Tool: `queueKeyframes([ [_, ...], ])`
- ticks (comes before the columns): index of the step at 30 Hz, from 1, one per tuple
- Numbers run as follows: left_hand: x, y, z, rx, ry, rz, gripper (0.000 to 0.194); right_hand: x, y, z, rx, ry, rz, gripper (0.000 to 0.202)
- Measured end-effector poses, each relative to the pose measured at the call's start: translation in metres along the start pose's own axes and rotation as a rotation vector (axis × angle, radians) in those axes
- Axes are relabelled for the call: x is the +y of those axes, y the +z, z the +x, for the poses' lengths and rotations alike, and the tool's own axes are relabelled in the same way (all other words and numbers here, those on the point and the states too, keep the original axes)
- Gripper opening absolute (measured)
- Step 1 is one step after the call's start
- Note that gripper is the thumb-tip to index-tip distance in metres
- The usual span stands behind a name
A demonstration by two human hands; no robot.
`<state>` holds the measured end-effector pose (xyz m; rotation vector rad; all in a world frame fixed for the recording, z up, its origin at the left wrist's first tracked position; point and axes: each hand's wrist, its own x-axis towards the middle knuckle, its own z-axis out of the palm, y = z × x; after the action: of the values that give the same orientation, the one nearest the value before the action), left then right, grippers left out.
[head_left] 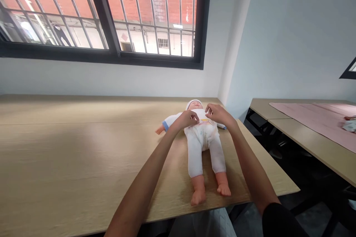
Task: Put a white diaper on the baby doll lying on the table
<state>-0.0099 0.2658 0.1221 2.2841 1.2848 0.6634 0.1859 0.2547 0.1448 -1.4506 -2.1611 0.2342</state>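
Curling over a baby doll's (194, 155) torso, the left hand (189, 118) and right hand (218, 114) show bent fingers; whether either grips the clothing cannot be told. The doll lies face up at the wooden table's (83, 155) right end, feet toward the near edge, a white diaper (204, 133) wrapped around its clothed hips.

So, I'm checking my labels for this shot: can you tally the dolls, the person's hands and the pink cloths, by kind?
Dolls: 1 (the doll lying on the near table)
Hands: 2 (left hand, right hand)
Pink cloths: 1 (pink cloth on the right)
Total: 4
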Motion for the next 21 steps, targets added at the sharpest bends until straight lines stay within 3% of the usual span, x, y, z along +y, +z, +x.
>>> queueKeyframes([
  [3, 0.004, 0.004, 0.002, 0.043, -0.007, 0.022, 0.010, 0.028, 0.021, -0.015, 0.217, 0.011, 0.063, 0.008],
  [7, 0.010, 0.004, -0.002, 0.054, -0.015, 0.020, 0.008, 0.077, 0.058, -0.034, 0.513, 0.189, 0.204, 0.019],
  [10, 0.010, 0.002, -0.003, 0.052, -0.040, 0.011, 0.012, 0.097, 0.079, -0.038, 0.524, 0.290, 0.329, 0.021],
  [13, 0.007, 0.000, -0.002, 0.050, -0.064, -0.018, 0.017, 0.101, 0.090, -0.036, 0.464, 0.304, 0.361, 0.019],
  [21, 0.010, -0.013, -0.010, 0.057, -0.073, -0.121, 0.018, 0.109, 0.097, -0.038, 0.392, 0.306, 0.272, 0.018],
])
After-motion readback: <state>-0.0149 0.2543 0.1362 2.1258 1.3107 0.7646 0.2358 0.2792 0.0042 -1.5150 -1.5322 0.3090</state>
